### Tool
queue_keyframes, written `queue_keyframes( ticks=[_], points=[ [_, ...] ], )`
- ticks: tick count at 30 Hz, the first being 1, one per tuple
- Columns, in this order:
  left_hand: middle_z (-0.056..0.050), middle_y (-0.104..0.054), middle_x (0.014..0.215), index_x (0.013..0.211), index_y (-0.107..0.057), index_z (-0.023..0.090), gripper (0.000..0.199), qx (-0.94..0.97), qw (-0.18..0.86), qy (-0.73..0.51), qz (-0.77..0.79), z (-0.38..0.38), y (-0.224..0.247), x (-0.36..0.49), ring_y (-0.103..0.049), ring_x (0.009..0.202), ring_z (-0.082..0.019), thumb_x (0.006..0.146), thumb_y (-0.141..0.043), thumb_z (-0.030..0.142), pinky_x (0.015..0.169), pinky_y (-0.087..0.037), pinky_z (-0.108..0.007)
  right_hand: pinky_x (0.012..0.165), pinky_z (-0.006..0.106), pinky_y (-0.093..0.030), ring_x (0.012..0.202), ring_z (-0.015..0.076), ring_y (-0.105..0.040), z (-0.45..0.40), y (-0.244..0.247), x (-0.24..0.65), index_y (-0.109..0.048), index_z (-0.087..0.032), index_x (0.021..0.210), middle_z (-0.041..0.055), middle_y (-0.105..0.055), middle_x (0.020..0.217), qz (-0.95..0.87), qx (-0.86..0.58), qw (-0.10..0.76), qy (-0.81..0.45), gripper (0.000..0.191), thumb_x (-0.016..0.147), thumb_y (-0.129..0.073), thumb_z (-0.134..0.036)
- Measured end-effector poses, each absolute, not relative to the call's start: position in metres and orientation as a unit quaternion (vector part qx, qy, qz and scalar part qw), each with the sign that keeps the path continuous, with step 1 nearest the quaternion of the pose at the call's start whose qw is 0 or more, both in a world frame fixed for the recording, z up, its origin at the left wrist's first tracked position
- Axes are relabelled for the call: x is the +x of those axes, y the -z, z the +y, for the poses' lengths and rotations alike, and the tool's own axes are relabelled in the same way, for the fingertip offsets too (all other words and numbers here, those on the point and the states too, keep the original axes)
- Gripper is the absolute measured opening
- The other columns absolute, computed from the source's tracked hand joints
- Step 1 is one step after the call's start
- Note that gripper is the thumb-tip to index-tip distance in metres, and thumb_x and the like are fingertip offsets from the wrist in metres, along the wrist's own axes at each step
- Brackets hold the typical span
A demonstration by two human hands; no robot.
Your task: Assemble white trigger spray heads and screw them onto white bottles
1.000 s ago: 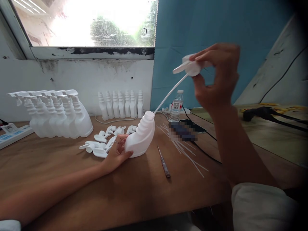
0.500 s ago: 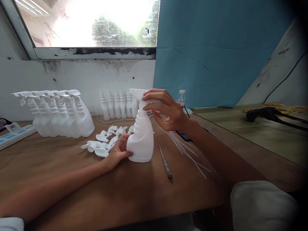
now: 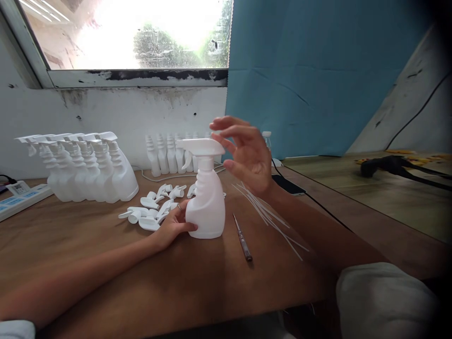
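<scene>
A white spray bottle point(image 3: 210, 207) stands upright on the brown table point(image 3: 212, 287), with a white trigger head point(image 3: 203, 147) on its neck. The head's nozzle points left. My left hand point(image 3: 176, 223) grips the lower left side of the bottle. Just right of the trigger head, my right hand point(image 3: 247, 153) is raised with its fingers apart and nothing in them. Several loose white trigger heads point(image 3: 150, 221) lie left of the bottle, partly behind my left hand. To the right of the bottle lies a screwdriver point(image 3: 243, 239).
Several bottles with heads point(image 3: 102, 174) stand at the left, near a power strip point(image 3: 24, 200). More bottles without visible heads point(image 3: 162, 155) line the wall. Thin white tubes point(image 3: 270, 214), a phone point(image 3: 287, 184) and a clear bottle point(image 3: 267, 136) are at the right.
My right hand has come off the trigger head and opened beside it. The head has turned, so its nozzle extends farther left. My left hand still holds the bottle.
</scene>
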State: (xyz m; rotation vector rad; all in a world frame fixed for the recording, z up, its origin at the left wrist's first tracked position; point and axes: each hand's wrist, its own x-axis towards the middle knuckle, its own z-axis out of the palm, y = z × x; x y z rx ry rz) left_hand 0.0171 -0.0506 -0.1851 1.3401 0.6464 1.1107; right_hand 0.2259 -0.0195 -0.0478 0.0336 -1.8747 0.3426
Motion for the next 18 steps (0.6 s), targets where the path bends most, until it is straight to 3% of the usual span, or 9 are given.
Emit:
queue_keyframes(
  ticks=[4, 10, 14, 18],
  points=[
    [-0.004, -0.064, 0.121, 0.12, -0.059, 0.024, 0.06, 0.579, 0.594, -0.48, 0.287, -0.051, 0.184, 0.017, -0.054, 0.117, -0.028, 0.064, -0.078, 0.013, 0.095, -0.045, -0.034, 0.101, 0.04, -0.045, 0.119, 0.0213, -0.051, -0.015, 0.049, 0.223, -0.05, -0.03, 0.118, 0.0032, -0.047, 0.134, -0.746, -0.056, 0.6, -0.283, 0.043, 0.08, -0.069, -0.038],
    [-0.007, -0.057, 0.129, 0.128, -0.051, 0.025, 0.061, 0.626, 0.543, -0.478, 0.291, -0.053, 0.19, 0.016, -0.051, 0.121, -0.031, 0.072, -0.075, 0.02, 0.101, -0.044, -0.042, 0.075, 0.032, -0.055, 0.088, 0.0179, -0.064, -0.007, 0.065, 0.212, -0.057, -0.019, 0.108, 0.0079, -0.064, 0.103, -0.728, -0.099, 0.424, -0.529, 0.033, 0.087, -0.061, -0.045],
    [-0.006, -0.05, 0.135, 0.133, -0.046, 0.032, 0.056, 0.69, 0.396, -0.551, 0.252, -0.046, 0.166, 0.008, -0.047, 0.124, -0.028, 0.082, -0.067, 0.027, 0.102, -0.044, -0.044, 0.072, 0.027, -0.055, 0.083, 0.015, -0.065, -0.008, 0.077, 0.205, -0.059, -0.019, 0.104, 0.006, -0.065, 0.099, -0.704, -0.068, 0.433, -0.559, 0.028, 0.09, -0.058, -0.044],
    [-0.005, -0.053, 0.125, 0.125, -0.055, 0.03, 0.042, 0.719, 0.213, -0.639, 0.169, -0.036, 0.092, 0.003, -0.054, 0.111, -0.022, 0.084, -0.065, 0.029, 0.092, -0.051, -0.037, 0.069, 0.027, -0.056, 0.08, 0.0146, -0.064, -0.011, 0.083, 0.2, -0.055, -0.02, 0.104, 0.0034, -0.064, 0.093, -0.67, -0.057, 0.44, -0.595, 0.031, 0.087, -0.063, -0.045]
  ],
)
